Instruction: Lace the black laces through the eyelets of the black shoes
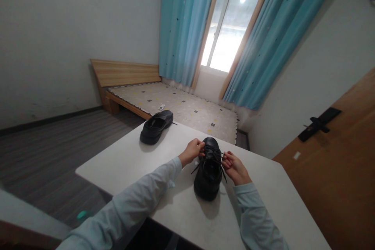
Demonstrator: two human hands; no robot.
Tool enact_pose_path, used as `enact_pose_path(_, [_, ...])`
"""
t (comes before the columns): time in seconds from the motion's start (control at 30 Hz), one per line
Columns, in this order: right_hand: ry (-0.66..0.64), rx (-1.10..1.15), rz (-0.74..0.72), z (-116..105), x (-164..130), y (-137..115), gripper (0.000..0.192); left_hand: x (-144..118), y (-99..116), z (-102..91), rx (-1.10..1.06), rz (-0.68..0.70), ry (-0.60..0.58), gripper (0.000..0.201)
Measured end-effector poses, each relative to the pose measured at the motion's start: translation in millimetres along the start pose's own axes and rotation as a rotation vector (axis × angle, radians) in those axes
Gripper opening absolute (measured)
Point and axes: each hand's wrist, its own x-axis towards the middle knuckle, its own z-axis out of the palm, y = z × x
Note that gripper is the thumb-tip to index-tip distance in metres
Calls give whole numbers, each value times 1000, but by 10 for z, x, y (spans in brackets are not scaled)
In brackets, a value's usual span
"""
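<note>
A black lace-up shoe (208,179) stands upright on the white table (123,160), its heel towards me and its toe pointing away. At its left side, my left hand (191,151) is closed in a pinch on the lacing near the toe. My right hand (234,166), to the right of the shoe, pinches a black shoelace (222,154) that stretches across from the eyelets. Loose lace ends hang down on both sides of the shoe. The exact grip of the left fingertips is hard to make out.
Another black shoe (156,127) lies near the table's far left edge. Behind the table is a bed (187,103) with a small white remote (161,107) on it. A wooden door (336,164) stands at the right, and blue curtains (187,23) flank a window.
</note>
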Motion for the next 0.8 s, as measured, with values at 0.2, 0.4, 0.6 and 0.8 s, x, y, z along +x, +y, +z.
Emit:
enact_pose_path(0.2, [-15,-70,-34,-28,2,7,30,11,-16,-1,-24,-17,-13,15])
enact_pose_path(0.4, [24,-130,-89,15,-35,30,34,16,-35,-19,14,28,-28,13])
enact_pose_path(0.6, [116,-256,-182,146,-124,40,30,3,-31,-74,400,338,-16,13])
enact_pose_path(0.8, [156,-550,-371,194,-153,-1,27,-72,81,-137,571,684,4,14])
